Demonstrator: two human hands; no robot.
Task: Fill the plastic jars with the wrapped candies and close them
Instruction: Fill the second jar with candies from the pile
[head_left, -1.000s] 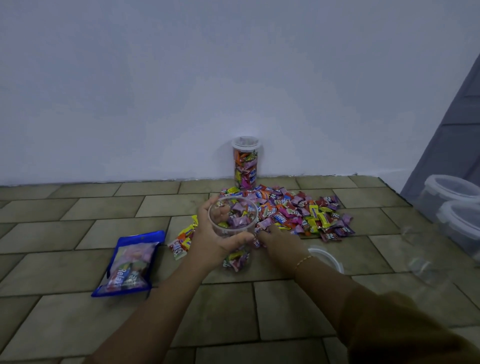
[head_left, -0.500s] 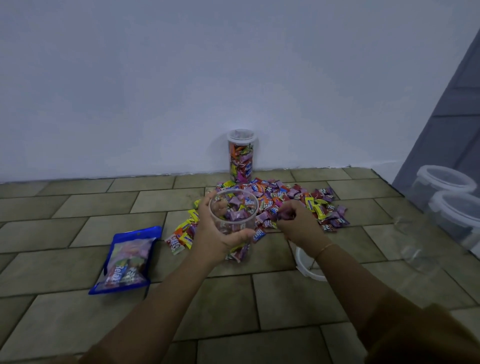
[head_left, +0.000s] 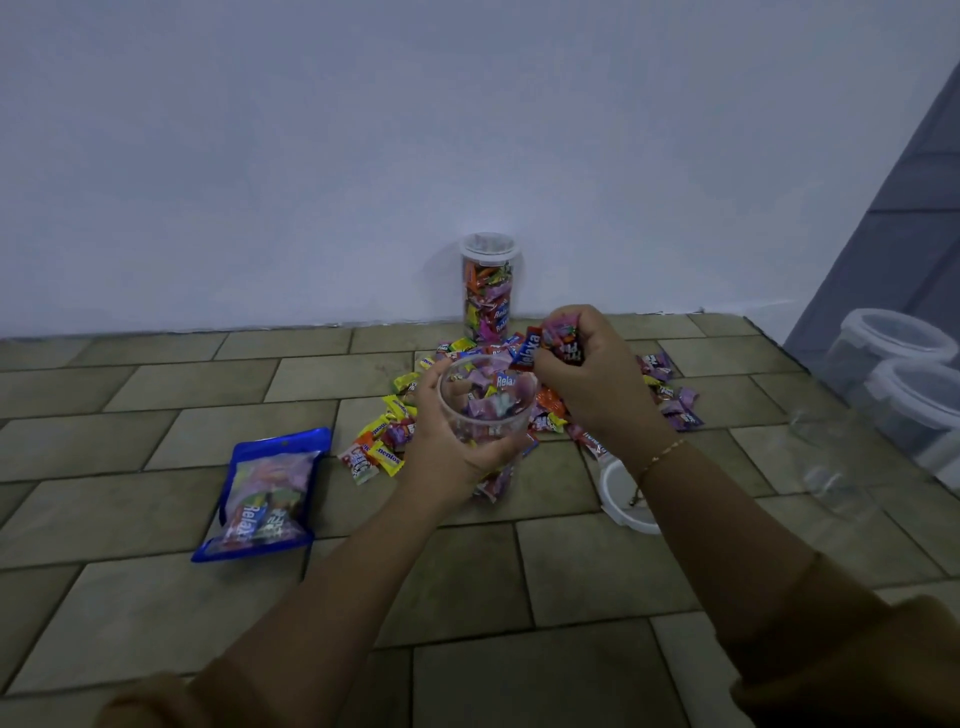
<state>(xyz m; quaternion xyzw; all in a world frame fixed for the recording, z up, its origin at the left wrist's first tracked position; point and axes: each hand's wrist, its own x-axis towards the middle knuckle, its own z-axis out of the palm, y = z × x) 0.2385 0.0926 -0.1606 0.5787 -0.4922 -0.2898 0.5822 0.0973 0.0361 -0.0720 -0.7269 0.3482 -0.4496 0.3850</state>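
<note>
My left hand (head_left: 447, 447) wraps its curled fingers round the clear, open plastic jar (head_left: 485, 400), partly filled. Just above its rim, my right hand (head_left: 587, 374) bunches a fistful of colourful wrapped candies (head_left: 550, 340). Beyond lies the candy pile (head_left: 670, 400), then a lidded full jar (head_left: 487, 286) by the wall.

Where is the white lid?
In the head view the white lid lies on the floor at lower right of the candy pile, partly hidden under the right wrist.
</note>
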